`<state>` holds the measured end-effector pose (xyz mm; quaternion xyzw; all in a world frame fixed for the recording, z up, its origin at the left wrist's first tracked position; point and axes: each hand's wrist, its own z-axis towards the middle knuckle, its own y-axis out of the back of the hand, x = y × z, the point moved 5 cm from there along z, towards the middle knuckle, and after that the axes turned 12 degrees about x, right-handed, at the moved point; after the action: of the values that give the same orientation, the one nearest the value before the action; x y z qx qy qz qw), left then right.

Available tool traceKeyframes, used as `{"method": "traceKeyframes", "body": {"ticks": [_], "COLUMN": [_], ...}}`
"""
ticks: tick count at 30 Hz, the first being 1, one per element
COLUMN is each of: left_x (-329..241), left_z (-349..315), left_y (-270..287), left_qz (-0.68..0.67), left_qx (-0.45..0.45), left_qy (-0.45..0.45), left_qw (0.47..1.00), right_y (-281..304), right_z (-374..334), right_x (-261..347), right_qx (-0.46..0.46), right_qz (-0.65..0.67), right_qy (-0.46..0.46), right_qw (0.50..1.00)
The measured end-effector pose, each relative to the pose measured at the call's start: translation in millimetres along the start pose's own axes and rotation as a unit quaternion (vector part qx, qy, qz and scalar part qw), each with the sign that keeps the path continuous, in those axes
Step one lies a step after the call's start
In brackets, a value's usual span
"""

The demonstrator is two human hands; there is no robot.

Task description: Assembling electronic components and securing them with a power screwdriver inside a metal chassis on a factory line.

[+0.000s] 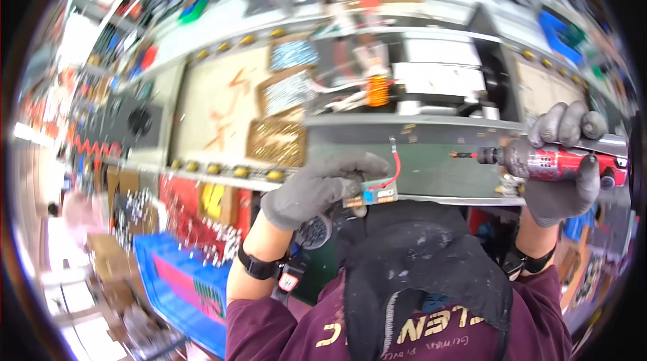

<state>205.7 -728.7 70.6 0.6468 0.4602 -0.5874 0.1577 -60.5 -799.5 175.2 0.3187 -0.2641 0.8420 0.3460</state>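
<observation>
The left hand (327, 186), in a grey glove, grasps a small block (384, 194) with a blue and white face, and a red wire (396, 167) rises from it to a metal end. This block is near the front edge of a grey-green panel (441, 176), just before the dark apron (418, 253) of the person. The right hand (556, 201), gloved also, is closed around a red power screwdriver (549, 161), whose bit (464, 155) points left toward the block, but is well apart from it.

Behind the panel stands an open metal housing with white blocks (441, 78), an orange coil (377, 91) and several cables. A raised metal edge (411, 120) lies between the hands and these inner parts, so it stands in the way from the front. A few small loose pieces (406, 133) lie on the panel near this edge.

To the left of the housing, three open cartons form a column: bluish small parts (294, 54) at the far end, silver ones (288, 93) in the middle, and golden ones (277, 142) nearest to the left hand. They are on a pale board (219, 102) with red marks, beside which yellow rollers (241, 172) run. Lower left, a blue crate (195, 324) stands below the surface.
</observation>
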Motion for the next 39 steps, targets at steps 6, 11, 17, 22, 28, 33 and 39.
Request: {"method": "traceKeyframes", "body": {"ticks": [6, 11, 17, 22, 28, 33, 39], "left_x": [-25, -49, -42, -23, -20, -23, -22], "left_z": [149, 220, 259, 271, 281, 282, 284], "left_y": [-27, -25, -15, -10, -8, -9, -9], "left_qz": [0.083, 0.385, 0.641, 0.681, 0.665, 0.686, 0.674], "left_qx": [0.049, 0.0, -0.065, -0.058, -0.046, -0.049, -0.061], "left_qy": [0.053, 0.037, 0.147, 0.242, 0.242, 0.202, 0.199], "left_qw": [0.994, 0.922, 0.751, 0.689, 0.705, 0.697, 0.709], "right_y": [136, 195, 228, 231, 218, 207, 199], "right_z": [-27, -31, -6, 18, 38, 46, 44], "right_x": [27, 20, -28, -68, -105, -116, -133], "right_qx": [-0.085, -0.147, -0.117, -0.073, -0.022, 0.014, -0.013], "right_qz": [-0.038, -0.059, -0.005, 0.017, 0.067, 0.031, 0.009], "right_qy": [0.03, 0.033, -0.005, -0.054, -0.048, -0.047, -0.092], "right_qw": [0.995, 0.987, 0.993, 0.996, 0.996, 0.998, 0.996]}}
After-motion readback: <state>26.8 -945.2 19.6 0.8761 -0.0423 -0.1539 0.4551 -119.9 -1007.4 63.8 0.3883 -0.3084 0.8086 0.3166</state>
